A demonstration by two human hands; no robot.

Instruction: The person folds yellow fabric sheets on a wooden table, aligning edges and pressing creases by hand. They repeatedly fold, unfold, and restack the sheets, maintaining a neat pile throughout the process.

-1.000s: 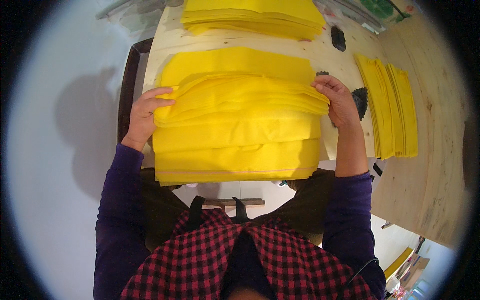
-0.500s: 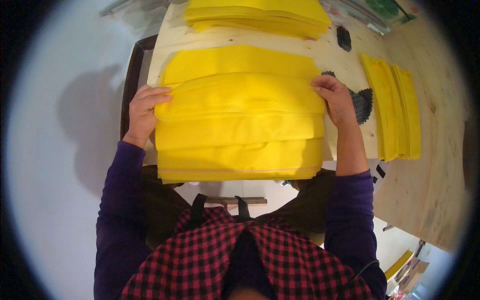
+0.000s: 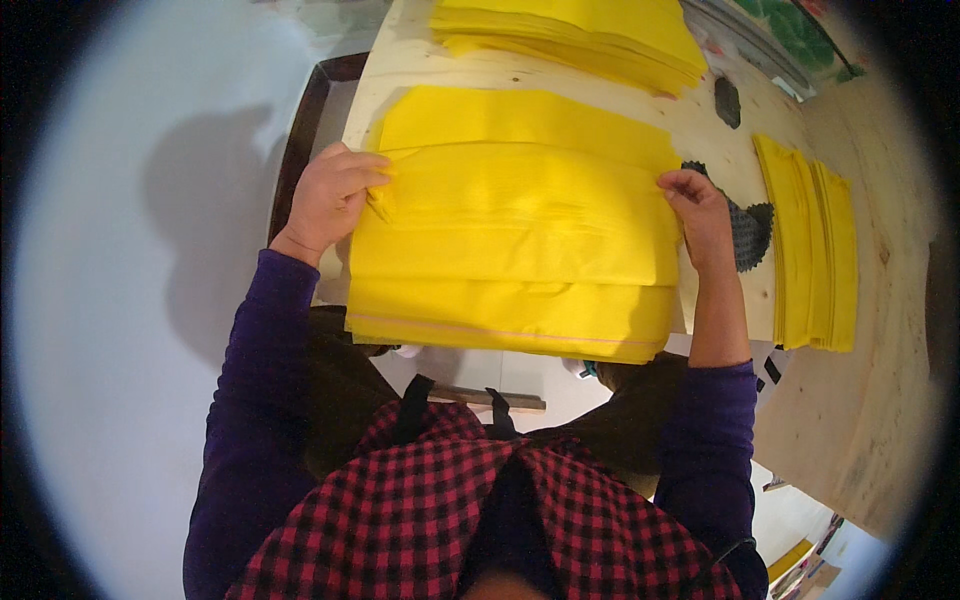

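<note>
A stack of thin yellow fabric sheets (image 3: 520,230) lies in front of me, the layers stepped back from the near edge, with a thin pale pink line along the lowest one. At its left edge my left hand (image 3: 332,200) is closed on the top sheet, thumb and fingers pinching it, and a small crease shows under the fingertips. My right hand (image 3: 702,215) holds the opposite edge of that sheet between thumb and forefinger. Just right of this hand lies a dark grey cloth piece with jagged edges (image 3: 752,235), partly hidden behind the fingers.
More yellow sheets (image 3: 580,35) are stacked at the far side of the pale wooden table (image 3: 410,70). A narrow folded yellow pile (image 3: 805,245) lies to the right, near a wooden board (image 3: 830,420). A small dark object (image 3: 728,102) sits between the piles. A white wall stands at left.
The whole view has shifted, so everything sits further right. My left fingers have moved slightly inward over the sheet's edge, and one of the steps in the layers looks flatter.
</note>
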